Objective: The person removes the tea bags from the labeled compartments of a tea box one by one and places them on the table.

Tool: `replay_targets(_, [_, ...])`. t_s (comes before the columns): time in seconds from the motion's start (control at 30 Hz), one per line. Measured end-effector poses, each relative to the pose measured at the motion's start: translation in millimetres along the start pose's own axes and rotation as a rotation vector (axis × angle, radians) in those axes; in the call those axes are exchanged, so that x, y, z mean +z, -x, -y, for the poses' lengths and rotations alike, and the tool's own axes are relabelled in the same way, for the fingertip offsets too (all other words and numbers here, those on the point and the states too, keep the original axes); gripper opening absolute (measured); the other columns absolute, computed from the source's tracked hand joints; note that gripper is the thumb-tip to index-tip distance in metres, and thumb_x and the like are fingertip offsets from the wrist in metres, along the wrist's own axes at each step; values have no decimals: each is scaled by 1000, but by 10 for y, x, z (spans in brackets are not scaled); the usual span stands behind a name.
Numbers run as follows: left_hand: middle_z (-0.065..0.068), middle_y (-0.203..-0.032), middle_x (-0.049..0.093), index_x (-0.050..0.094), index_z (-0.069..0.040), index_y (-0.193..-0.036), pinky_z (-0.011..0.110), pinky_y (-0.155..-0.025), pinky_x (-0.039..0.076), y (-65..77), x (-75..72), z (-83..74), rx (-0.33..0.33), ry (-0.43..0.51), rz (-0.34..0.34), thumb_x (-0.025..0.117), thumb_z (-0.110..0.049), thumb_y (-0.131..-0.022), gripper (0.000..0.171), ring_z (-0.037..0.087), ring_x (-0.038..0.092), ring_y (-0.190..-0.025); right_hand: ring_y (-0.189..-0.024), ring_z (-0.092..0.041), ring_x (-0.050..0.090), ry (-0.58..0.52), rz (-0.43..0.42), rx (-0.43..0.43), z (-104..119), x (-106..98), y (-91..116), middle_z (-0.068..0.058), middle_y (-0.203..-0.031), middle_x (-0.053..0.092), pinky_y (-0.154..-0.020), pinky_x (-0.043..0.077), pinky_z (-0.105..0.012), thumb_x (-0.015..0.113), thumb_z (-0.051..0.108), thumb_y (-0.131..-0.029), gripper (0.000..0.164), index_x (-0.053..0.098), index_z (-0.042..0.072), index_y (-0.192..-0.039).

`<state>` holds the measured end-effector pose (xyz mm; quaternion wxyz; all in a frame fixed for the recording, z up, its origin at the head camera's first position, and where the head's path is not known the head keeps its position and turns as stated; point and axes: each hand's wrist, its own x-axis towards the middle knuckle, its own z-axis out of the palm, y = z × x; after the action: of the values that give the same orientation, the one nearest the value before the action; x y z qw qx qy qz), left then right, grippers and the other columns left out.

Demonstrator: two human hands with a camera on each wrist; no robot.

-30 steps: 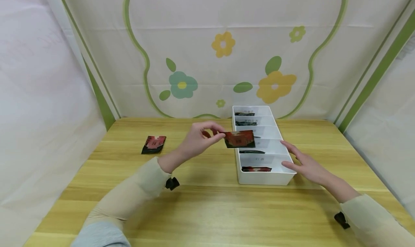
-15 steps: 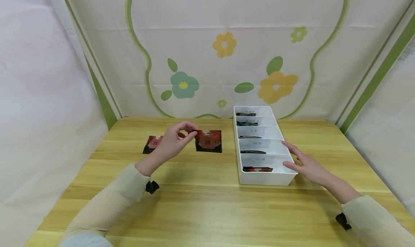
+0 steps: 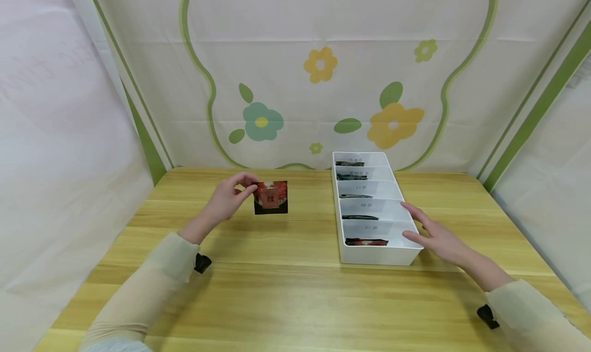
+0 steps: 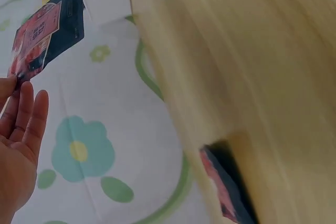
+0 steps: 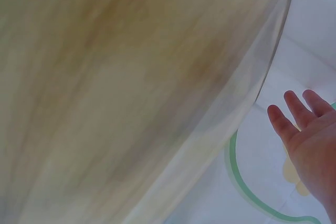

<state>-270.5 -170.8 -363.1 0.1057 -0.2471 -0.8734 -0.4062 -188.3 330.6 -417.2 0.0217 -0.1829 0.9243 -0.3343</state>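
My left hand (image 3: 227, 198) pinches a flat red and black tea bag packet (image 3: 271, 198) by its left edge, between thumb and fingertips. The packet is raised over the left part of the table, its printed face toward the head camera. In the left wrist view, a second red and black packet (image 4: 223, 182) lies on the wood; the left hand hides it in the head view. Fingertips of my right hand (image 3: 438, 239) rest at the right rim of a white divided box (image 3: 378, 255), fingers loosely spread. The right wrist view shows this hand with nothing in its grasp.
Low dividers part the box into several labelled compartments. A red packet (image 3: 367, 241) lies in the nearest one, dark green packets (image 3: 352, 177) farther back. Behind the wooden table (image 3: 295, 295) hangs a flowered cloth (image 3: 277, 75); white cloth also stands at both sides.
My left hand has carried the packet leftward from over the white box to the table's left part, in front of the packet lying there. The right hand stays at the box's rim.
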Motion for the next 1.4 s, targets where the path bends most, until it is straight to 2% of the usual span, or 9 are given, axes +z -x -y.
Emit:
replay_targets(0.13, [7, -100, 68, 65, -8, -108, 41, -71, 53, -13, -10, 163, -9, -26, 15, 64, -8, -95, 13, 24, 63, -88, -132, -52, 32, 4, 7, 5, -17, 5, -12, -23, -154, 24, -89, 31, -73, 55, 30, -100, 72, 13, 20, -157])
replay_targets(0.37, [8, -97, 66, 66, -6, -109, 41, -76, 52, -83, 53, 438, -58, -85, 89, 65, -1, -92, 18, 25, 63, -90, -131, -52, 32, 4, 4, 5, -9, 7, -4, -23, -154, 25, -89, 32, -73, 56, 30, -99, 72, 13, 20, -157])
replay_targets(0.6, [7, -94, 66, 66, -8, -108, 42, -76, 49, -203, 96, 629, -91, -142, 137, 65, -1, -92, 17, 25, 61, -88, -131, -52, 33, 4, 0, 6, -4, 7, 13, -23, -154, 25, -89, 33, -72, 56, 30, -100, 72, 14, 19, -157])
replay_targets(0.8, [7, -95, 67, 66, -9, -106, 42, -76, 48, -297, 111, 813, -113, -188, 205, 62, -2, -94, 14, 24, 60, -86, -132, -51, 32, -4, 0, 9, -39, 24, 0, -21, -155, 24, -90, 31, -73, 55, 31, -100, 72, 13, 21, -157])
replay_targets(1.0, [8, -89, 66, 67, -7, -103, 43, -73, 48, -321, 86, 938, -149, -218, 270, 62, -1, -93, 12, 23, 60, -80, -133, -51, 31, -16, -1, -4, -50, 31, -14, -21, -156, 22, -90, 31, -73, 55, 29, -100, 71, 13, 22, -157])
replay_targets(1.2, [6, -89, 64, 67, -9, -102, 44, -76, 47, -337, 60, 1016, -221, -254, 309, 62, -4, -94, 11, 23, 59, -81, -133, -50, 30, -25, -2, -11, -24, 19, -12, -20, -156, 22, -91, 30, -72, 56, 28, -100, 72, 13, 22, -157])
replay_targets(1.4, [6, -88, 65, 68, -9, -100, 46, -76, 47, -330, 21, 1041, -221, -281, 323, 64, -3, -93, 11, 23, 60, -80, -133, -50, 31, -31, -4, -12, 16, 2, -12, -20, -156, 23, -91, 31, -73, 57, 26, -99, 72, 14, 21, -157])
